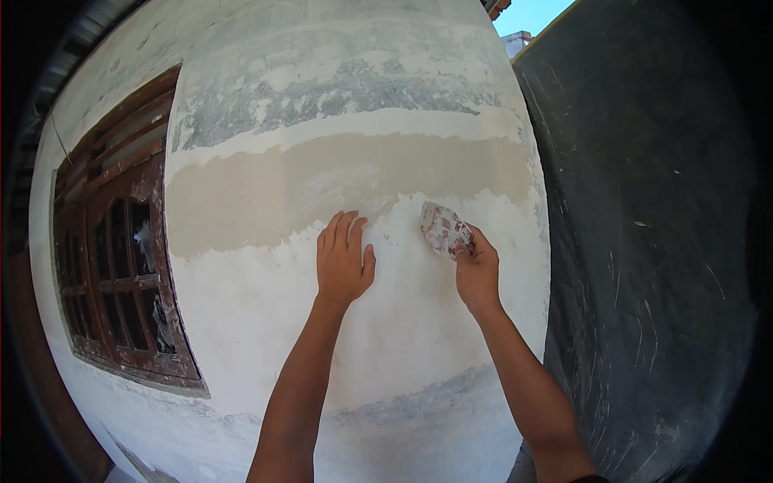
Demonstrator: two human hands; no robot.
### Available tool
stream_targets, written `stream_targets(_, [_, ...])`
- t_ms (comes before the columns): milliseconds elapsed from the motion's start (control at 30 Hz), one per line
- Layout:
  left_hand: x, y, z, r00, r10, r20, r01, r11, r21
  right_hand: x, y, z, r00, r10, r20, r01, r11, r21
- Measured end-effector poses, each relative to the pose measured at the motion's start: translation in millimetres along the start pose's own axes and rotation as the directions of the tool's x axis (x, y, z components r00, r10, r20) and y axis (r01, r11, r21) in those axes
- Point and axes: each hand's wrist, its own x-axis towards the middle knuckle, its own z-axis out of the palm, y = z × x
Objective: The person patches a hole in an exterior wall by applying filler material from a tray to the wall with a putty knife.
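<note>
My right hand (pixel 478 270) pinches a flat putty scraper (pixel 444 231), reddish-brown under caked white smears, between thumb and fingers. The scraper's pale far edge is at or close to the wall (pixel 403 314); whether it touches cannot be told. To its left, my left hand (pixel 345 259) is up against or just off the wall, fingers stretched upward and thumb apart, holding nothing. Above both hands runs a wide band of damp-looking beige putty (pixel 330 173) with a ragged lower edge. Small grey-beige streaks trail down between the hands.
On the left is a brown wooden window (pixel 121 241) with barred panes and worn paint. A dark, scratched sheet or wall (pixel 644 241) stands close on the right, meeting the white wall's edge. Patchy grey areas (pixel 322 88) mark the wall higher up.
</note>
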Motion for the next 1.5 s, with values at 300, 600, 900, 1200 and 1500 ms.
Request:
stream_targets(300, [-4, -26, 18, 0.988, 0.074, -0.135, -0.074, 0.997, 0.004, 11, 21, 48, 0.807, -0.577, 0.128, 0.533, 0.618, -0.577])
stream_targets(600, [-7, -25, 20, 0.986, 0.049, -0.160, -0.060, 0.996, -0.064, 3, 73, 86, 0.756, -0.635, 0.158, 0.538, 0.467, -0.701])
stream_targets(900, [-7, -28, 21, 0.984, 0.106, -0.140, -0.123, 0.986, -0.116, 1, 71, 85, 0.794, -0.522, 0.313, 0.538, 0.361, -0.762])
stream_targets(1200, [-8, -25, 25, 0.987, 0.113, -0.111, -0.118, 0.992, -0.037, -31, 47, 36, 0.748, -0.580, 0.323, 0.599, 0.381, -0.704])
stream_targets(1500, [22, -16, 38, 0.985, 0.106, -0.137, -0.110, 0.994, -0.017, 65, 11, 6, 0.884, -0.465, 0.044, 0.408, 0.723, -0.558])
